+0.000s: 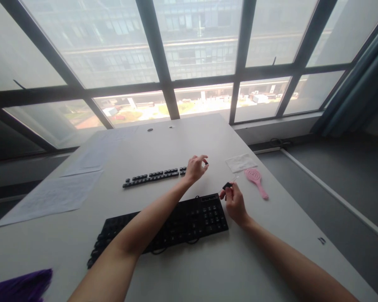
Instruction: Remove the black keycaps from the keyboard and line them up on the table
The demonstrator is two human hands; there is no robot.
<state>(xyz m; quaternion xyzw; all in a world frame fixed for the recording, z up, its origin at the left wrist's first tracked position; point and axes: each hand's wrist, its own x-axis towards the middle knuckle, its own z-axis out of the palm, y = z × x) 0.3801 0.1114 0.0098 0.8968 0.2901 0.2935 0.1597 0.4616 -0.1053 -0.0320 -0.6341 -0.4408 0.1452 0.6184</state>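
My left hand (195, 168) is reached across the black keyboard (189, 222), with a small black keycap (206, 162) pinched between thumb and finger. Loose black keycaps (157, 177) lie in two rows on the table, their right end beside this hand. Past the keyboard's upper right corner, my right hand (236, 203) is closed on a keycap puller (227, 186), a black handle with thin wire loops pointing away. My left forearm hides part of the keyboard.
A pink hairbrush (254, 179) and a white tissue (239, 162) lie right of my hands. Paper sheets (53, 197) cover the table's left side. Purple cloth (22, 287) is at lower left, a small dark item (321, 240) near the right edge of the white table (264, 268).
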